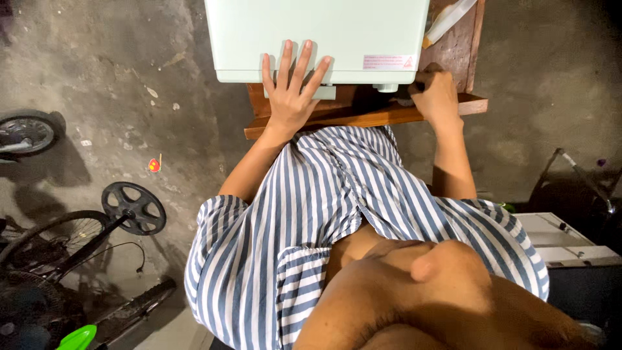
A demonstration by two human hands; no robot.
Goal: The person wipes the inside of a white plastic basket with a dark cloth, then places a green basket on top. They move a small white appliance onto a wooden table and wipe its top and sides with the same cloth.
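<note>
A pale green machine with a white body stands on a small wooden table in front of me. My left hand lies flat against the machine's near edge, fingers spread and holding nothing. My right hand is curled at the machine's lower right corner, by a small white knob and a dark patch. Whether it grips anything is hidden by the fingers. My blue-and-white striped shirt fills the middle of the view.
A clear plastic bottle lies on the table's far right. On the concrete floor to the left are bicycle wheels, a fan and a small red scrap. A white box and a dark frame stand at the right.
</note>
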